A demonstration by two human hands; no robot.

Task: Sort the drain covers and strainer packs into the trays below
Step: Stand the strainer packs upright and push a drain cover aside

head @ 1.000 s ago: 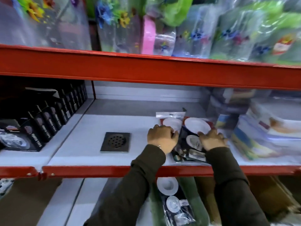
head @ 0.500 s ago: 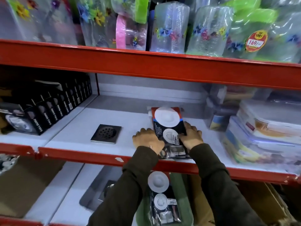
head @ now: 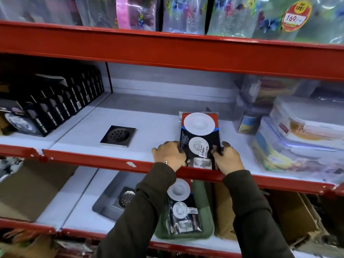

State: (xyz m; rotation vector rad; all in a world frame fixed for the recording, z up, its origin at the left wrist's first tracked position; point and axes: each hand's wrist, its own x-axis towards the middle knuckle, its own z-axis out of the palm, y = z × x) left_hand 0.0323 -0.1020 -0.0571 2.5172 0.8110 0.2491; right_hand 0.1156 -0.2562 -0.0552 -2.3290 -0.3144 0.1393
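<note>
A stack of strainer packs (head: pixel 199 135), black cards with white round strainers, lies on the middle shelf near its front edge. My left hand (head: pixel 170 155) grips the stack's left side and my right hand (head: pixel 226 158) grips its right side. A black square drain cover (head: pixel 118 135) lies flat on the same shelf to the left, apart from both hands. On the shelf below, a green tray (head: pixel 203 233) holds another strainer pack (head: pixel 183 209). Left of it a grey tray (head: pixel 104 203) holds a drain cover (head: pixel 126 197), partly hidden by my left sleeve.
Black tape boxes (head: pixel 55 110) line the middle shelf's left side. Stacked clear plastic containers (head: pixel 297 135) crowd its right side. Wrapped bottles (head: pixel 186 13) fill the top shelf. Cardboard boxes (head: pixel 31 185) stand on the lower shelf at left and right. Red shelf edges (head: pixel 93 161) run across the front.
The spread-out packs have been squared into one neat stack between my hands. The stack has slid toward the shelf's front edge. The view has dropped and moved closer.
</note>
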